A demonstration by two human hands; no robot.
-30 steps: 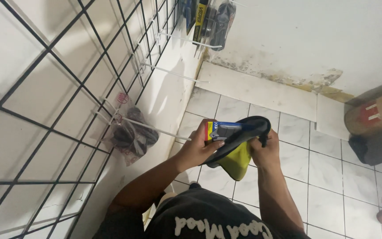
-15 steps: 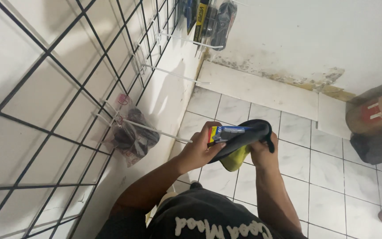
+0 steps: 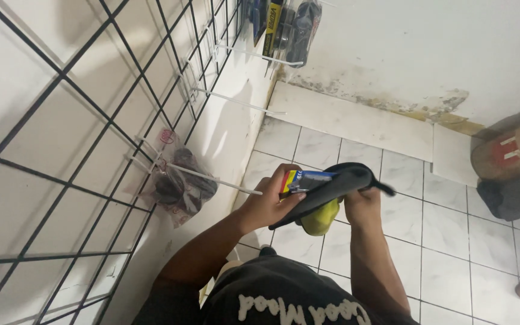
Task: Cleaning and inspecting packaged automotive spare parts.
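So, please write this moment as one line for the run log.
left hand: holds black pouch | right hand: holds pouch, yellow item | wall grid: bagged item on hook

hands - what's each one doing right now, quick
Left hand: closed on the dark packaged item at its coloured card end.
Right hand: closed on the same item's far end.
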